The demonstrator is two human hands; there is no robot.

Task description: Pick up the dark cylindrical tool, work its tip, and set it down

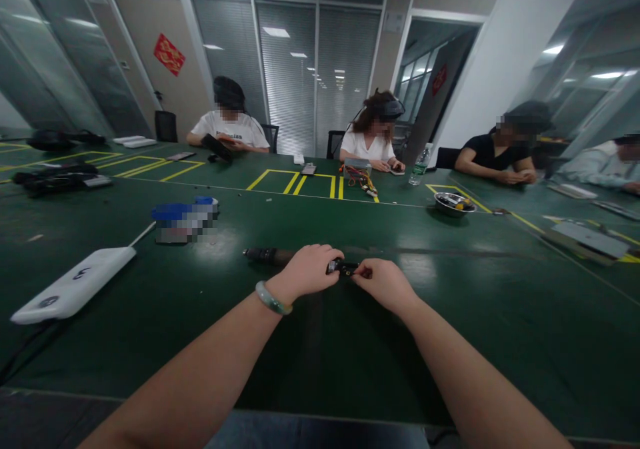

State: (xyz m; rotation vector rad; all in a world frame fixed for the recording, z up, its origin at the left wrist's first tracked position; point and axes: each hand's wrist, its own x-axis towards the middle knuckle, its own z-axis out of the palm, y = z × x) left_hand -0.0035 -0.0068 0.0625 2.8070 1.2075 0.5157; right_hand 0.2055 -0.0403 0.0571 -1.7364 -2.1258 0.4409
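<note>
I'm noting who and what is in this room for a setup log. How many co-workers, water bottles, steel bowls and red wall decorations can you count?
Co-workers: 4
Plastic water bottles: 1
Steel bowls: 1
Red decorations: 2
Total: 8

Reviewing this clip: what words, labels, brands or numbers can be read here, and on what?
Nothing is legible: the red diamond sign and the label on the water bottle are too small, the blue-topped package is pixelated, the white pad's marks are unclear, and the dark tool shows no readable text.
</note>
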